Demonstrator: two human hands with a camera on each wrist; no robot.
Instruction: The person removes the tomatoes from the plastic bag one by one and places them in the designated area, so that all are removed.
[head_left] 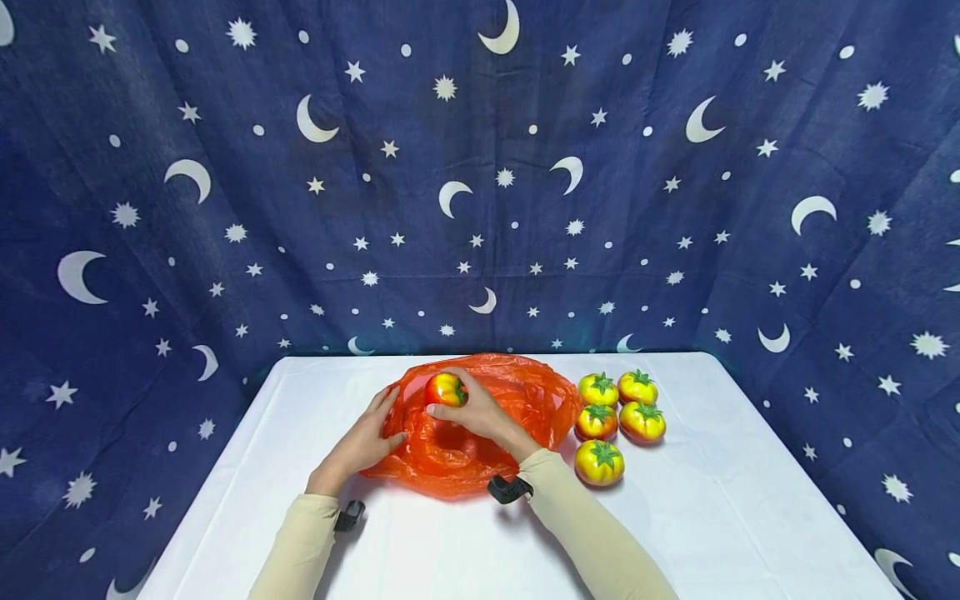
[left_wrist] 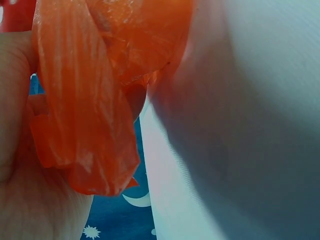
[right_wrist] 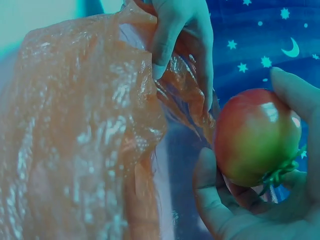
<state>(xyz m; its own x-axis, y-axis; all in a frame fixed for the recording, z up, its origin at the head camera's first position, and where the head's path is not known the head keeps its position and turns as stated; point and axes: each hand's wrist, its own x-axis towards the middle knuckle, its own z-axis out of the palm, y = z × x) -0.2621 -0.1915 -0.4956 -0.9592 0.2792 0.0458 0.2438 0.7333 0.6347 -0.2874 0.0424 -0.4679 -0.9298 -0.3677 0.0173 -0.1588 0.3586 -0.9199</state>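
Note:
An orange-red plastic bag (head_left: 480, 450) lies crumpled on the white table. My left hand (head_left: 367, 437) holds its left edge, thumb and fingers spread at the mouth; in the left wrist view, a strip of the bag (left_wrist: 82, 115) hangs across that palm. My right hand (head_left: 474, 408) grips a glossy red-and-yellow tomato (head_left: 444, 389) with a green stem over the bag. In the right wrist view the tomato (right_wrist: 255, 135) sits between thumb and fingers, beside the bag's gaping mouth and close to the left hand (right_wrist: 185, 30).
Several more yellow-and-red tomatoes (head_left: 600, 463) with green leafy tops stand grouped right of the bag, near the right forearm. The table (head_left: 750, 500) has a white cloth. A dark blue curtain (head_left: 517, 225) with moons and stars hangs behind and at both sides.

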